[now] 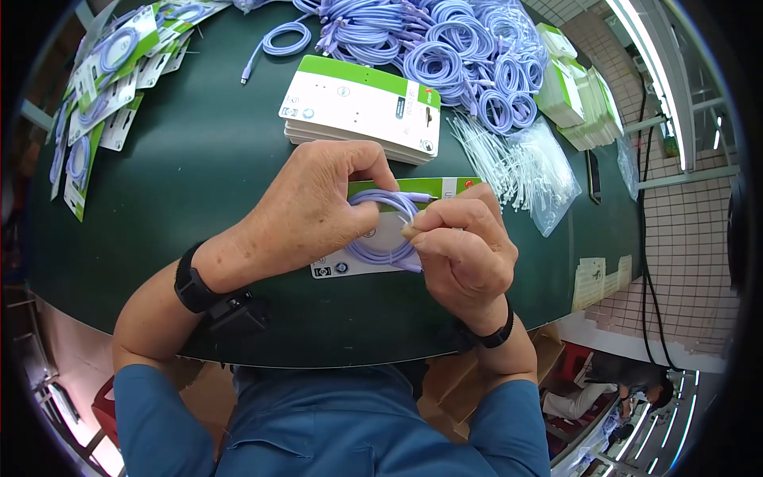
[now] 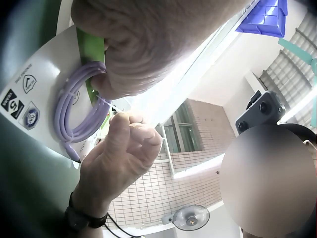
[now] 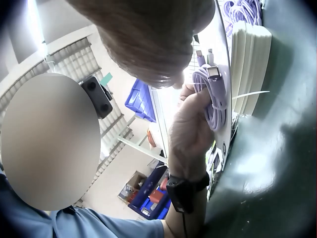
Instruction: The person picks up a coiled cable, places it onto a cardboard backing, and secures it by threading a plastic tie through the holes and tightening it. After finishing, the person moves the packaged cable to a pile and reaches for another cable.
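Lavender coiled round cable [image 1: 373,257] sits against a white-and-green printed card [image 1: 332,262] over a dark green table's [image 1: 199,159] near middle, its left side pinched by the left hand [image 1: 314,191] while the right hand [image 1: 469,246] clamps a thin white plastic tie [image 1: 403,223].

Two hands [image 1: 306,195] [image 1: 469,246], one held coil [image 2: 63,116], two wristbands [image 1: 191,286] [image 1: 501,330]
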A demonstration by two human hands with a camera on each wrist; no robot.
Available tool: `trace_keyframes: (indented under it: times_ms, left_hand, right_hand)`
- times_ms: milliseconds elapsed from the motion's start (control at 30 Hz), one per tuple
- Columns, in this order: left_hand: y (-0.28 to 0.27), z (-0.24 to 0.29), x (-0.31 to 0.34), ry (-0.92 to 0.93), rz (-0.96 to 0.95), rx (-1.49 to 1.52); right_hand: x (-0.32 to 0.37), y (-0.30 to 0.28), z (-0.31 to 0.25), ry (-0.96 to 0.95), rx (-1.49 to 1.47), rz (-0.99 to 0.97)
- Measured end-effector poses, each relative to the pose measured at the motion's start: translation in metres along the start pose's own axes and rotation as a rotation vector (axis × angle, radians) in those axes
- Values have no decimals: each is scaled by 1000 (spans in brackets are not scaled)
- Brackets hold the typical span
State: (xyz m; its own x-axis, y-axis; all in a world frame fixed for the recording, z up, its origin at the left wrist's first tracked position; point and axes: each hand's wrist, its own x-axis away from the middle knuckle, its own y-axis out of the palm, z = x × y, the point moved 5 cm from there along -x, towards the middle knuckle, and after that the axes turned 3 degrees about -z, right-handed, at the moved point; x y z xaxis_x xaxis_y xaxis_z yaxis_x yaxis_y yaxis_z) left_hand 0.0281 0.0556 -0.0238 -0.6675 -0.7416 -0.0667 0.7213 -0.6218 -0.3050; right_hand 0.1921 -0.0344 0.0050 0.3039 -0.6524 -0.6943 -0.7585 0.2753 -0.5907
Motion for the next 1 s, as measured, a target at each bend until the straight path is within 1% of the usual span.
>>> trace_keyframes:
  times_ms: [233, 500, 600, 767, 867, 1000]
  left_hand:
    - [-2, 0, 1, -9, 6, 21]
    - [0, -1, 2, 40, 31, -18]
    - [2, -2, 3, 105, 83, 40]
    - [2, -3, 3, 95, 83, 3]
    - [3, -4, 3, 61, 66, 35]
    - [5, -10, 2, 80, 59, 73]
  right_hand:
    - [1, 4, 2, 0, 9, 15]
    - [1, 6, 3, -1, 11, 3]
    - [2, 8, 5, 6, 3, 0]
    - [1, 9, 6, 5, -2, 1]
    - [1, 12, 6, -5, 45, -58]
    - [-2, 15, 5, -53, 117, -94]
